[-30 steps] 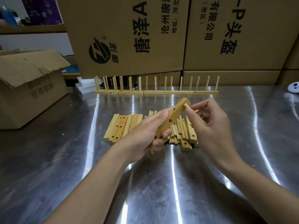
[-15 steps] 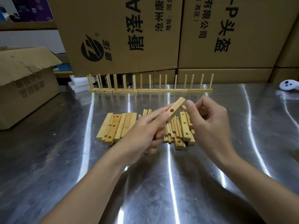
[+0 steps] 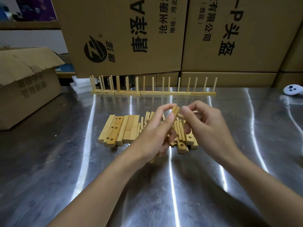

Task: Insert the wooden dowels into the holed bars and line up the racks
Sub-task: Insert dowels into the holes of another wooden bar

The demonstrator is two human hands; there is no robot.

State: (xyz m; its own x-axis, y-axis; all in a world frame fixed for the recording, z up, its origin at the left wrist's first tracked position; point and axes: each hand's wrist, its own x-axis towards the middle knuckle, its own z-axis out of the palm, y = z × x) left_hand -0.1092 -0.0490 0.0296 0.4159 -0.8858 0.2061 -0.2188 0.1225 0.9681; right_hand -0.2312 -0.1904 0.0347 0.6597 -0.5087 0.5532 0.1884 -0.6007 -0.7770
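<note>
At mid-frame a holed bar (image 3: 175,110) is gripped on end by the left hand (image 3: 157,128), while a dowel (image 3: 180,115) is pinched against it by the right hand (image 3: 206,126), above loose bars (image 3: 121,130) on the steel table (image 3: 49,161).

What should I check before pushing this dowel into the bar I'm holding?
1. Bar grip: the left hand grips the holed bar: ok.
2. Dowel grip: the right hand pinches the dowel: ok.
3. Dowel tip at the bar's upper end: ok.
4. Tip lined up with a hole: cannot tell, fingers hide it.
5. Row: the finished racks stand upright at the back: ok.
6. Supply: loose dowels and spare bars lie on the table: ok.
</note>
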